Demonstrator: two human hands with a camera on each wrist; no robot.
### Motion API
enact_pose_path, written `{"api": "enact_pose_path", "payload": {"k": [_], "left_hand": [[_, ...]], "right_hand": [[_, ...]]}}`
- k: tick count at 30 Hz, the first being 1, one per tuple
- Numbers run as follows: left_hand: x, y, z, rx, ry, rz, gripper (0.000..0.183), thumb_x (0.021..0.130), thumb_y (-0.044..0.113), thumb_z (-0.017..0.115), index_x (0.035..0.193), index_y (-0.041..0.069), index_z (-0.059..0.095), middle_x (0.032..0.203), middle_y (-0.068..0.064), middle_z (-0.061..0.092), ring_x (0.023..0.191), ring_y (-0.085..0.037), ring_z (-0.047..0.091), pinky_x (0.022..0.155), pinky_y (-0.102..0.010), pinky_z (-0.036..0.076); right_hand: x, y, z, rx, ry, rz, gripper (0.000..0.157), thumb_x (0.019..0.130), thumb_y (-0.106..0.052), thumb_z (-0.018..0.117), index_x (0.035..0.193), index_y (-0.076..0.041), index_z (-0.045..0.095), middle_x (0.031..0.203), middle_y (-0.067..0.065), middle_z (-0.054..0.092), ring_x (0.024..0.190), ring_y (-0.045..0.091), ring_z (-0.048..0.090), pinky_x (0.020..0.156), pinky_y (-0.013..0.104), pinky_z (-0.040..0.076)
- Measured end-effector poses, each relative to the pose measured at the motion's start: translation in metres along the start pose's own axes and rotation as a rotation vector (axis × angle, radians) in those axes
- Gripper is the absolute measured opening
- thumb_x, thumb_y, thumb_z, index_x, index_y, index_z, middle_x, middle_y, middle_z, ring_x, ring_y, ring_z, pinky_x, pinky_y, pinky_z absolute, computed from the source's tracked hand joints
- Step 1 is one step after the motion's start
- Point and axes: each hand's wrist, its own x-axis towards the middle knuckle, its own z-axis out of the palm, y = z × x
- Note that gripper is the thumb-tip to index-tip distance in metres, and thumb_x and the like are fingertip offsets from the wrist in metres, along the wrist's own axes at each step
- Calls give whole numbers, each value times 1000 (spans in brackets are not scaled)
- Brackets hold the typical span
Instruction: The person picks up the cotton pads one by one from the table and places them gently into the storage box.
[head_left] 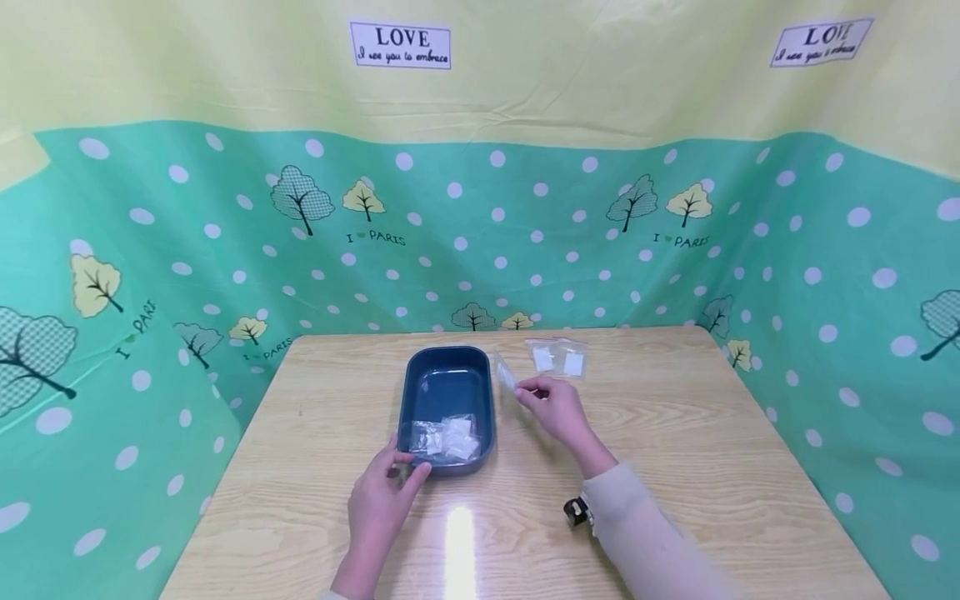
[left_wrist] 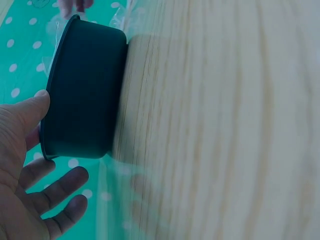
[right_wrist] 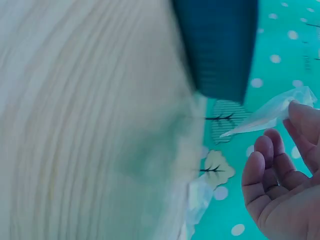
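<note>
My left hand (head_left: 378, 497) holds the near left corner of a dark blue tray (head_left: 452, 390). In the left wrist view its thumb (left_wrist: 37, 107) lies against the outside near the rim, with other fingers spread below. Between thumb and fingers my right hand (head_left: 557, 408) pinches a small clear plastic bag (head_left: 505, 372), lifted just right of the tray. The right wrist view shows this bag (right_wrist: 275, 112) hanging thin and slanted from the fingertips. Several clear bags with white pieces (head_left: 446, 437) lie at the near end inside the tray.
Two more clear bags (head_left: 557, 357) with white squares lie near the back edge of the wooden table (head_left: 660, 433), right of the tray. A green and yellow patterned cloth (head_left: 465, 225) surrounds the table at back and sides. A black strap piece (head_left: 576, 510) hangs by the right cuff.
</note>
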Motion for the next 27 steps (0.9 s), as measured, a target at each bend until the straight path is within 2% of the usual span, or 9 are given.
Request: {"api": "enact_pose_path", "payload": {"k": [6,10,18,27], "left_hand": [[0,-1,0,-6,-9,-1,28,89,40,88,103,19,76,156,-11,61,98,-30,79,78,-45,64],[1,0,0,-7,-9,-1,29,89,39,88,104,18,75,156,-11,60,99,-30,78,78,-45,64],[1,0,-1,-6,-10,2,28,88,37,89,104,17,76,156,-11,60,97,-30,79,78,-46,64],[0,-1,0,-15,-9,-3,29,88,37,89,105,17,76,156,-11,60,96,-30,79,77,-46,64]], "right_hand": [[-10,-13,0,155,14,-14,18,97,-22,81,110,-10,82,103,7,81,89,12,70,75,21,58],[-18,-23,2,221,0,-25,16,97,-19,81,109,-9,82,100,8,80,86,11,67,74,20,56],[-28,-34,11,249,-38,1,16,97,-21,81,110,-11,82,101,7,81,88,12,69,74,22,57],[-38,-35,24,260,-126,-3,14,100,-24,78,110,-15,82,107,3,82,91,13,68,78,22,58]]}}
